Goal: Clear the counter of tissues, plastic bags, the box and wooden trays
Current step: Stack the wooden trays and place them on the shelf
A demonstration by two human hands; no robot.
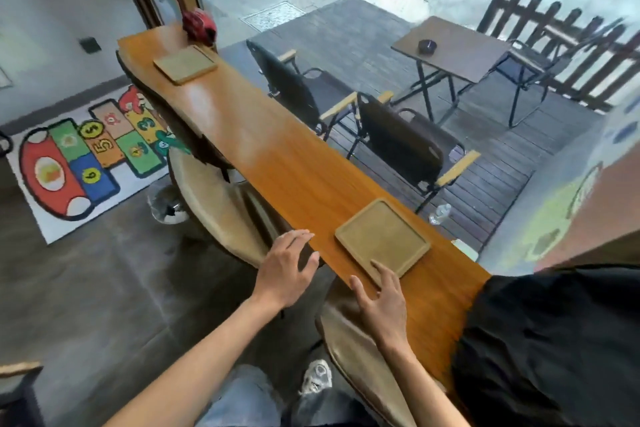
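A long, narrow wooden table [263,146] runs along a window. A wooden tray [382,237] lies flat near the table's near end, by the window-side edge. A second wooden tray [185,63] lies near the far end, with a red object [198,26] just beyond it at the far corner; what it is cannot be told.

The right hand [382,305] rests on the table at the near corner of the closer tray, its fingers [381,269] straight and spread apart, the forefinger touching the tray's rim. The left hand [285,265] is at the table's room-side edge, fingers loosely bent and apart, holding nothing.

Two tan stools [214,198] stand under the room-side edge, and a colourful rug [79,163] lies on the floor.
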